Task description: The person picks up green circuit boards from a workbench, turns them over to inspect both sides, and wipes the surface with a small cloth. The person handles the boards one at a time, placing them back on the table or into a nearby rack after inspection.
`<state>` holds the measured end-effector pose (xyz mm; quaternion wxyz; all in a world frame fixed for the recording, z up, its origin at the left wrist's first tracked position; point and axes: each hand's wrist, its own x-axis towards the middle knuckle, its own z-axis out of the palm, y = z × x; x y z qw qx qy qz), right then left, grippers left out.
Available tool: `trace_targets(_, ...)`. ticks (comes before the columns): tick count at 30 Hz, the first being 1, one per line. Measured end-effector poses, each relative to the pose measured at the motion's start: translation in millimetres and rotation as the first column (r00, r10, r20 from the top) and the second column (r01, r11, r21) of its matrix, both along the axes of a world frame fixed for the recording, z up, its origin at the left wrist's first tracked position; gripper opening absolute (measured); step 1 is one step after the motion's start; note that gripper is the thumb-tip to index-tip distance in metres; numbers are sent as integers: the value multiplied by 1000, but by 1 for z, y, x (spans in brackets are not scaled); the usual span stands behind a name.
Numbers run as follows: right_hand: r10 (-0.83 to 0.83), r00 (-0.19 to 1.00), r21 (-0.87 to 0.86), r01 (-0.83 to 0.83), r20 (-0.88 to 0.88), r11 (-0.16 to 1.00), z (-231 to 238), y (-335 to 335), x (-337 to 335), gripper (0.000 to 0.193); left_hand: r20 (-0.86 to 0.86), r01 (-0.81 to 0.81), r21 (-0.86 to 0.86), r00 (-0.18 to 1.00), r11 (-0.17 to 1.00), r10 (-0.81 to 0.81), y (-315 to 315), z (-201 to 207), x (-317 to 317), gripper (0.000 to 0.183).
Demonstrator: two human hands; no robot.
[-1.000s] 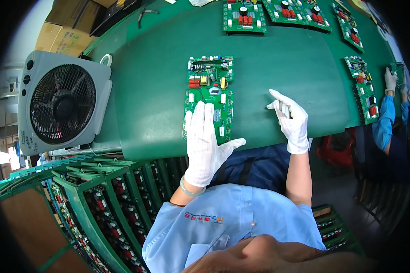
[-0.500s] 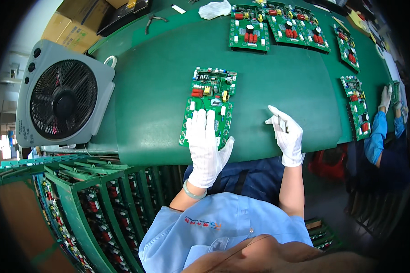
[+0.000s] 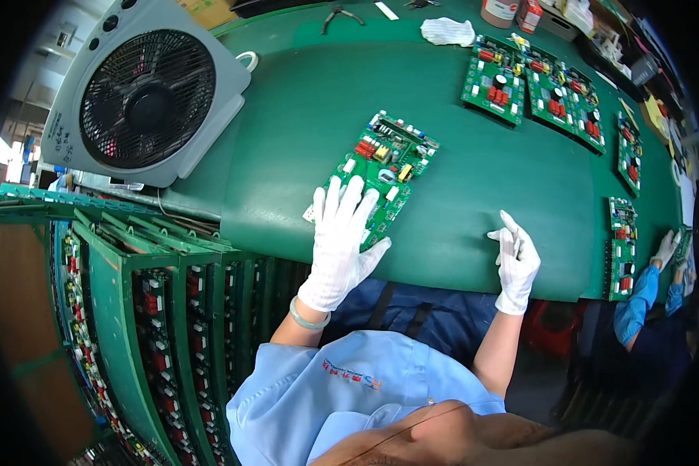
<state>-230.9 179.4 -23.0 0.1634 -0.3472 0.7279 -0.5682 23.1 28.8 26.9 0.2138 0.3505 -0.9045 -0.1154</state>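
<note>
A green circuit board [image 3: 396, 171] lies at a slant on the green mat in front of me, bearing red, yellow and white components. My left hand [image 3: 335, 241], in a white glove, rests flat over its near left part, fingers stretched and slightly spread. Part of the board is hidden beneath that hand. To the right of the board, just over the mat, my right hand [image 3: 518, 260] is gloved as well. Its fingers are loosely bent and apart, and I see nothing in them.
Several finished-looking boards [image 3: 493, 81] stand at the back right, others [image 3: 623, 248] along the right side. A grey box fan [image 3: 149, 109] is at the left. Pliers [image 3: 340, 17] and a spare glove [image 3: 447, 31] lie at the back. Green racks [image 3: 105, 295] hold boards below left. A co-worker's gloved hand [image 3: 665, 248] shows far right.
The whole view has turned and shifted, so the fan, boards and table appear tilted. My left hand stays on the circuit board, its fingers a bit more spread. My right hand remains beside it.
</note>
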Motion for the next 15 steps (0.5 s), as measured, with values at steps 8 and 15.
trace_targets(8, 6, 1000, 38, -5, -8, 999, 0, -1, 4, 27, -61, -105, -10, 993, 994, 104, -7, -11, 10, 83)
trace_targets(15, -19, 999, -497, -4, -40, 868, -26, 33, -35, 33, -81, -227, -192, 973, 955, 215, -94, -20, 59, 69)
